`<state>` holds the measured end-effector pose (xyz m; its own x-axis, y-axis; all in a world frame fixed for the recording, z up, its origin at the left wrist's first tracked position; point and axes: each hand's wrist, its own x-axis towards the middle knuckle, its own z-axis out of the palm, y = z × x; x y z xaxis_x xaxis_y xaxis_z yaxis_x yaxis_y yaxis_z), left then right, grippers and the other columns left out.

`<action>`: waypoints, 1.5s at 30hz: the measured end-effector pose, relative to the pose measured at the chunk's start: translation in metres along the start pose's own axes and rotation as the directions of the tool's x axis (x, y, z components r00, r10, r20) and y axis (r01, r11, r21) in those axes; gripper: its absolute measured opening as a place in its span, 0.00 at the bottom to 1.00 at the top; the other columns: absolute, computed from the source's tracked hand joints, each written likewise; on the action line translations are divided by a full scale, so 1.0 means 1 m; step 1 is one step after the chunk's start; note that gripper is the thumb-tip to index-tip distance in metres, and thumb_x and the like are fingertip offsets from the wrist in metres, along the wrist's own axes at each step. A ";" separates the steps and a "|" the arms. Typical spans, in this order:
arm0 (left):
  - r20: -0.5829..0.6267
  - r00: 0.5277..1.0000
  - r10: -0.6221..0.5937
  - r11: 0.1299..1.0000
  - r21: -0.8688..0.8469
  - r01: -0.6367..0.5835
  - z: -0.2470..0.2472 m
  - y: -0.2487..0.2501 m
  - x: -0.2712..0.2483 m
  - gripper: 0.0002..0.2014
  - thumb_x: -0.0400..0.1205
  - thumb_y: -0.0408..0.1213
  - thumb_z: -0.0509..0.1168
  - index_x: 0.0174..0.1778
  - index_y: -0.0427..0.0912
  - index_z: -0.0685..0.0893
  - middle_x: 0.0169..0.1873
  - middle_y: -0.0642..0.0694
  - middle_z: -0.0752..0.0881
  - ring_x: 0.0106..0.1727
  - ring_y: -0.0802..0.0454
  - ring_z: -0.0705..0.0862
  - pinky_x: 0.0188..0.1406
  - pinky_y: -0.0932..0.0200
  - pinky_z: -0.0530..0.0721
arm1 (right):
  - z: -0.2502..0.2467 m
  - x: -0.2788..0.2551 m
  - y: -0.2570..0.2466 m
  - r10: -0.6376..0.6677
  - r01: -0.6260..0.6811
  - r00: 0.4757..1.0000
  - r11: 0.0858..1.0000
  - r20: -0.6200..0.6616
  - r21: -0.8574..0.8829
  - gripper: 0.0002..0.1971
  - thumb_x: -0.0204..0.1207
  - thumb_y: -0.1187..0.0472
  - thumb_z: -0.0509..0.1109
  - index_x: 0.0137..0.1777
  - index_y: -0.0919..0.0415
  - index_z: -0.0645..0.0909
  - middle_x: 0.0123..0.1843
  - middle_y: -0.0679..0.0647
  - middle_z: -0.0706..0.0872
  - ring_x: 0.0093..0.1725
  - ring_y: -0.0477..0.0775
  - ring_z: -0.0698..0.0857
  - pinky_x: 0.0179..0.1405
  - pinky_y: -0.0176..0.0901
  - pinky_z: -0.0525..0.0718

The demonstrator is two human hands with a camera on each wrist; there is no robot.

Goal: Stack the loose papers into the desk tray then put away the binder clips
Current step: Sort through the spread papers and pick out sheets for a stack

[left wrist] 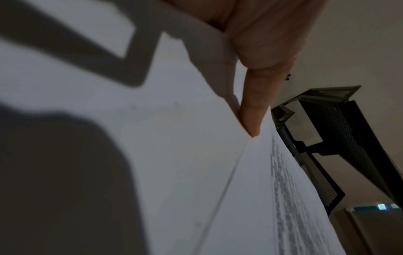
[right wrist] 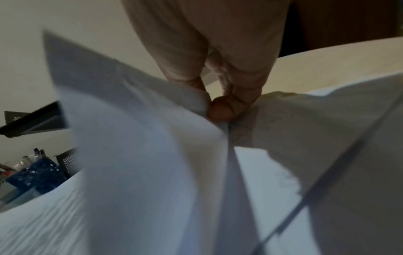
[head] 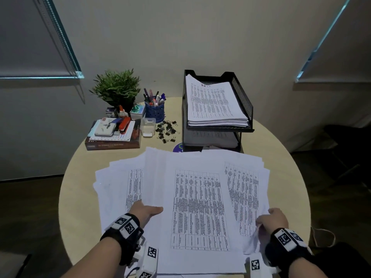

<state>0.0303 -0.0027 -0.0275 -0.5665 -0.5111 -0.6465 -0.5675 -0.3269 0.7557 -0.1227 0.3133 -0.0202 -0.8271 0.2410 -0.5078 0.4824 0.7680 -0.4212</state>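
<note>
Gathering the loose papers (head: 196,199) required a hand at each side, because they lay fanned across the near half of the round desk (head: 80,197) in several overlapping sheets. My left hand (head: 145,211) lay at the left edge of the middle sheet with its fingers (left wrist: 250,119) straight and slipped under that edge, thumb flat on top, so the sheet could be lifted off those beneath. My right hand (head: 273,218) was curled at the lower right corner, its fingers (right wrist: 222,108) pinching a few crumpled sheets so that side would not slide away.

The black mesh desk tray (head: 244,103) stood at the far right of the desk, its upper tier already carrying a squared stack, so I judged this batch was bound for the same tier.

The binder clips (head: 166,130) lay untouched in a loose heap between the tray and a small clear plastic box (head: 148,126), which looked like their likely container.
</note>
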 end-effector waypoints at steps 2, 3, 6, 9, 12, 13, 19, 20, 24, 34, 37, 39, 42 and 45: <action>-0.003 1.000 0.014 1.000 -0.004 -0.014 -0.005 -0.004 0.007 0.27 0.66 0.26 0.78 0.57 0.27 0.75 0.51 0.40 0.82 0.54 0.45 0.81 0.60 0.53 0.76 | -0.007 -0.002 0.005 0.007 -0.007 1.000 1.000 0.024 -0.021 0.13 0.72 0.70 0.71 0.57 0.71 0.82 0.64 0.68 0.83 0.55 0.64 0.81 0.59 0.47 0.78; -0.008 1.000 0.030 0.999 -0.021 -0.031 -0.007 -0.004 0.010 0.25 0.67 0.24 0.77 0.57 0.25 0.77 0.50 0.38 0.84 0.52 0.43 0.83 0.58 0.54 0.77 | -0.009 0.000 0.009 0.019 -0.020 1.000 1.000 0.019 0.004 0.13 0.74 0.70 0.70 0.57 0.72 0.83 0.63 0.68 0.84 0.53 0.64 0.82 0.59 0.48 0.78; -0.011 0.999 0.052 0.995 -0.081 -0.053 -0.018 -0.005 0.017 0.19 0.73 0.16 0.68 0.61 0.23 0.78 0.43 0.38 0.85 0.49 0.40 0.83 0.56 0.51 0.78 | -0.016 0.001 0.024 0.021 -0.018 1.000 0.990 -0.019 0.143 0.12 0.76 0.74 0.63 0.57 0.79 0.81 0.52 0.71 0.86 0.43 0.65 0.83 0.45 0.45 0.77; -0.048 0.995 0.091 0.989 -0.112 -0.096 -0.032 -0.002 0.021 0.20 0.75 0.14 0.63 0.65 0.22 0.75 0.44 0.36 0.84 0.51 0.38 0.81 0.57 0.50 0.76 | -0.033 0.000 0.032 -0.042 0.072 0.989 0.975 -0.143 0.212 0.06 0.78 0.72 0.62 0.45 0.74 0.80 0.40 0.68 0.83 0.38 0.63 0.80 0.39 0.45 0.75; -0.068 0.988 0.139 0.983 -0.108 -0.146 -0.039 0.001 0.019 0.22 0.77 0.13 0.61 0.68 0.24 0.72 0.51 0.35 0.80 0.53 0.39 0.78 0.59 0.51 0.73 | -0.060 0.010 0.036 -0.108 0.146 0.983 0.950 -0.150 0.276 0.04 0.78 0.68 0.65 0.48 0.63 0.81 0.49 0.67 0.86 0.50 0.67 0.84 0.58 0.60 0.81; -0.068 0.985 0.159 0.979 -0.115 -0.166 -0.040 0.001 0.020 0.22 0.77 0.13 0.60 0.68 0.25 0.71 0.52 0.35 0.79 0.53 0.40 0.77 0.59 0.52 0.73 | -0.071 0.013 0.037 -0.120 0.160 0.982 0.939 -0.146 0.303 0.05 0.78 0.67 0.66 0.50 0.63 0.82 0.51 0.66 0.87 0.51 0.66 0.85 0.58 0.63 0.81; -0.054 0.986 0.157 0.977 -0.135 -0.163 -0.035 -0.010 0.017 0.19 0.77 0.14 0.62 0.64 0.28 0.73 0.49 0.36 0.82 0.52 0.40 0.80 0.59 0.50 0.75 | -0.094 -0.007 0.017 -0.227 0.140 0.967 0.851 0.114 0.506 0.06 0.80 0.74 0.62 0.49 0.68 0.81 0.43 0.65 0.87 0.42 0.63 0.86 0.41 0.51 0.82; -0.039 0.988 0.153 0.977 -0.142 -0.157 -0.031 -0.011 0.014 0.19 0.76 0.14 0.62 0.63 0.29 0.74 0.46 0.36 0.83 0.52 0.39 0.80 0.59 0.50 0.75 | -0.088 -0.011 0.015 -0.243 0.148 0.960 0.857 0.136 0.493 0.07 0.80 0.75 0.62 0.47 0.68 0.81 0.42 0.63 0.87 0.40 0.61 0.85 0.37 0.48 0.80; 0.016 0.992 0.122 0.981 -0.153 -0.118 -0.018 -0.014 0.008 0.20 0.75 0.13 0.63 0.63 0.27 0.75 0.46 0.34 0.84 0.53 0.37 0.82 0.64 0.45 0.77 | -0.044 -0.020 0.013 -0.278 0.170 0.937 0.892 0.211 0.418 0.06 0.78 0.76 0.64 0.47 0.71 0.83 0.43 0.67 0.89 0.41 0.63 0.87 0.39 0.49 0.83; 0.112 0.993 0.032 0.993 -0.116 -0.019 -0.009 -0.010 0.007 0.34 0.66 0.41 0.81 0.66 0.35 0.76 0.55 0.43 0.86 0.55 0.49 0.84 0.65 0.53 0.76 | 0.031 -0.024 0.003 -0.372 0.404 0.909 0.898 0.190 -0.172 0.33 0.69 0.50 0.76 0.72 0.59 0.72 0.67 0.57 0.75 0.67 0.59 0.76 0.65 0.46 0.75; 0.092 0.996 0.017 0.997 -0.077 -0.009 0.000 -0.014 0.015 0.29 0.66 0.38 0.81 0.60 0.36 0.79 0.48 0.46 0.87 0.50 0.50 0.84 0.59 0.56 0.77 | 0.036 -0.030 -0.005 -0.444 0.487 0.860 0.862 0.253 -0.142 0.20 0.68 0.51 0.76 0.59 0.53 0.79 0.55 0.55 0.79 0.54 0.54 0.81 0.55 0.43 0.78; 0.128 0.992 0.009 0.999 -0.037 -0.004 0.011 -0.010 0.009 0.38 0.60 0.40 0.84 0.63 0.32 0.78 0.53 0.42 0.86 0.54 0.46 0.84 0.64 0.54 0.77 | 0.033 -0.032 -0.009 -0.451 0.477 0.876 0.865 0.174 -0.157 0.12 0.67 0.50 0.77 0.47 0.49 0.80 0.47 0.53 0.83 0.48 0.54 0.82 0.49 0.43 0.80; 0.135 0.991 0.006 0.998 -0.065 0.003 0.019 -0.008 0.005 0.22 0.69 0.20 0.75 0.58 0.27 0.79 0.42 0.40 0.86 0.44 0.47 0.85 0.53 0.58 0.82 | 0.032 -0.031 -0.012 -0.429 0.445 0.895 0.881 0.125 -0.159 0.12 0.68 0.50 0.76 0.44 0.56 0.80 0.43 0.54 0.83 0.43 0.54 0.80 0.49 0.47 0.81; 0.158 0.987 0.019 0.998 -0.063 -0.009 0.024 -0.007 0.001 0.21 0.71 0.15 0.71 0.60 0.25 0.78 0.43 0.39 0.86 0.47 0.43 0.84 0.52 0.55 0.82 | 0.036 -0.034 -0.015 -0.404 0.436 0.884 0.894 0.233 -0.102 0.21 0.74 0.51 0.72 0.62 0.63 0.77 0.56 0.56 0.79 0.54 0.54 0.79 0.54 0.44 0.75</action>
<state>0.0192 0.0184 -0.0365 -0.6645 -0.3854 -0.6402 -0.5234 -0.3714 0.7669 -0.0918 0.2726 -0.0238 -0.8591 -0.2360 -0.4541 0.0415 0.8523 -0.5215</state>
